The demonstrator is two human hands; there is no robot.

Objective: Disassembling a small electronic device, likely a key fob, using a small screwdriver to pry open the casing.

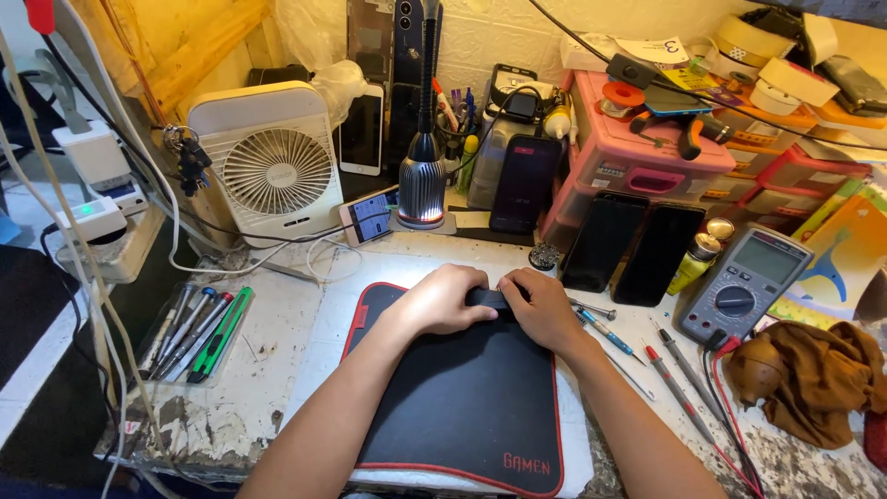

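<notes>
Both of my hands meet at the far edge of a black mat with a red border (462, 407). My left hand (443, 300) and my right hand (545, 310) are each closed around a small, flat black object (487, 298), probably a phone, held between them. Only a dark strip of it shows between the fingers; the rest is hidden under my hands. My forearms reach in from the bottom of the view across the mat.
A white desk fan (275, 162) and a lamp base (422, 189) stand behind. Several phones (628, 245) lean against pink drawers (647, 157). A multimeter (744, 282) with probes, a brown cloth (818, 379), and a tray of screwdrivers (199, 333) flank the mat.
</notes>
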